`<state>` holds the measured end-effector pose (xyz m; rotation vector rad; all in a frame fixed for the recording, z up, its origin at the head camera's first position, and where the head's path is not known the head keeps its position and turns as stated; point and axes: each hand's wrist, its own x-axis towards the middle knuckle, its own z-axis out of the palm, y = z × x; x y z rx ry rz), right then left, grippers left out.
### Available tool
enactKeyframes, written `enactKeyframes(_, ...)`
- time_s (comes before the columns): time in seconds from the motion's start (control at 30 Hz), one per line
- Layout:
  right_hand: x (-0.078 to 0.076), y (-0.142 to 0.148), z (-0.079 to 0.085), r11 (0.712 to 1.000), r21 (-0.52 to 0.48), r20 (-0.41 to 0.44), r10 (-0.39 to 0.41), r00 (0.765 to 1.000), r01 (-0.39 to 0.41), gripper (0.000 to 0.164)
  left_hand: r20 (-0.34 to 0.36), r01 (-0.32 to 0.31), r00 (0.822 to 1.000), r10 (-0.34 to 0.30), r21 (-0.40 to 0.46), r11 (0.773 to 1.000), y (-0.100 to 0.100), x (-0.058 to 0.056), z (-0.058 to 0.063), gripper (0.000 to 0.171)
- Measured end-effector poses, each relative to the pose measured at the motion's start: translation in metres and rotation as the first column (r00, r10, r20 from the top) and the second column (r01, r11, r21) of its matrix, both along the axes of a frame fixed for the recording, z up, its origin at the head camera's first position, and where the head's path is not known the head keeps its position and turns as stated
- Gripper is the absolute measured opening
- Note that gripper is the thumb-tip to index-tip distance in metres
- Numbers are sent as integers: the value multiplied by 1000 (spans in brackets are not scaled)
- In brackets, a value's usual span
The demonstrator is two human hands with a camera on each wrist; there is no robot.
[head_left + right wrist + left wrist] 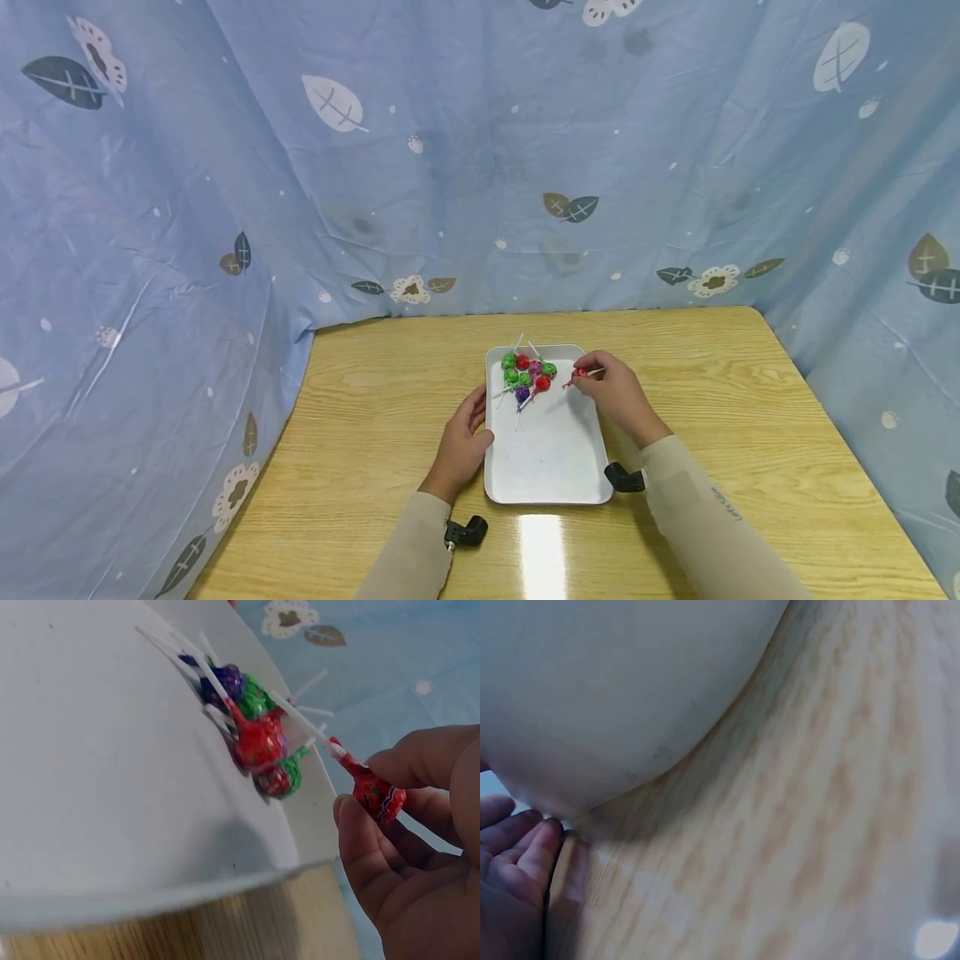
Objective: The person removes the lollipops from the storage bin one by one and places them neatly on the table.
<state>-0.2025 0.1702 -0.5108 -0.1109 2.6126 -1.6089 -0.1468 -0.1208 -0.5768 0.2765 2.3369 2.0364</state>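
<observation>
A white rectangular tray point(551, 458) lies on the table with a cluster of wrapped lollipops point(523, 379) at its far left, in green, red, purple and pink wrappers. My right hand point(615, 392) pinches one red lollipop point(375, 796) by its wrapped head, over the tray's far right side. Its white stick points toward the cluster in the right wrist view. With the thumb at the rim and the fingers along the outer wall, my left hand point(463, 446) holds the tray's left side. In the left wrist view its fingers point(536, 851) meet the tray's underside edge.
The wood-grain table point(375, 433) extends on both sides of the tray. A blue patterned curtain point(465, 183) hangs behind it and along both sides. Small black cameras point(626, 477) sit on both wrists. Bright glare lies on the tabletop in front of the tray.
</observation>
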Motion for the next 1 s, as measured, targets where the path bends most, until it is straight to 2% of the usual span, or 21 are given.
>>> enactKeyframes(0.47, -4, 35, -3, 991, -95, 29, -94, 995, 96, 36, 8, -11, 1000, 12, -21, 1000, 1, -1, 0, 81)
enactKeyframes(0.77, -6, 54, -8, 983, -106, 18, -151, 988, 152, 36, 6, -14, 1000, 14, -17, 1000, 1, -2, 0, 81)
enactKeyframes(1.0, -9, 62, -13, 979, -111, 46, -169, 984, 174, 40, 5, -18, 1000, 18, -17, 1000, 0, -1, -2, 81)
